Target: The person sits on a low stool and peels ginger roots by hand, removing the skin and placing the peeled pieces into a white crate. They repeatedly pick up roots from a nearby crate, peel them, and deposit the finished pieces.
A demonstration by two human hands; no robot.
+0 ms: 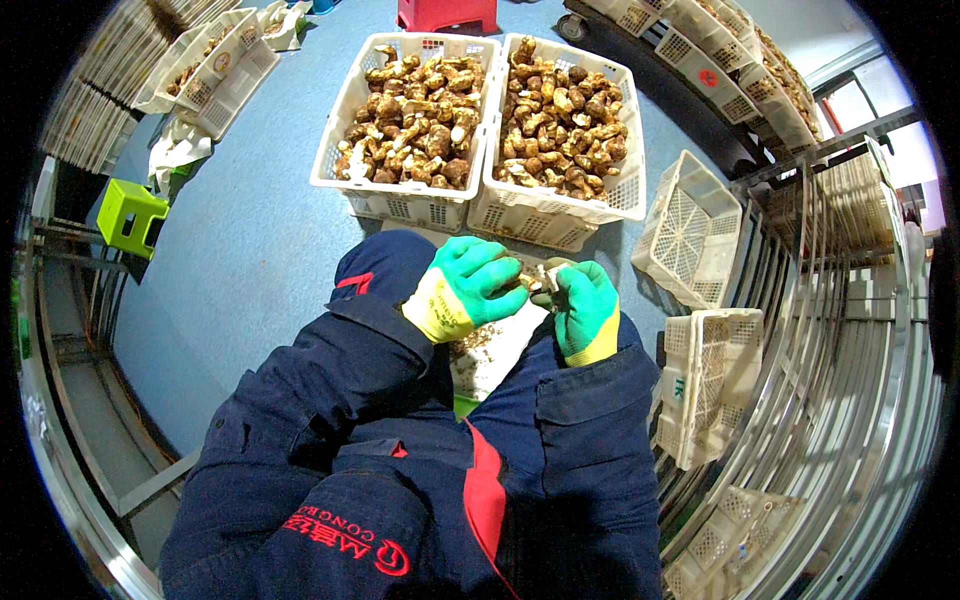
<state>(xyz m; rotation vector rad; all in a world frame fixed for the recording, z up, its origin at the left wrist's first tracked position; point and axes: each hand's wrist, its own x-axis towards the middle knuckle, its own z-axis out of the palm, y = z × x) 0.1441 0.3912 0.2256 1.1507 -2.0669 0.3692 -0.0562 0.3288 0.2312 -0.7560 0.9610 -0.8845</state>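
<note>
My left hand (477,288), in a green and yellow coated glove, has its fingers closed around a brown mushroom (529,283) in front of my knees. Close beside it on the right, my right hand (586,306) wears a matching glove and pinches something pale at the mushroom's end; whether this is a tool or part of the stem cannot be told. Beyond my hands stand two white plastic crates side by side, the left crate (409,193) and the right crate (555,201), both full of brown mushrooms with pale stems. Scraps lie on a white surface (499,360) between my legs.
An empty white crate (694,232) and stacked crates (712,382) stand at the right beside metal racking (825,360). A green stool (127,217) is at the left, a red stool (448,13) at the top. More crates (225,82) stand upper left; loaded crates (712,75) are upper right.
</note>
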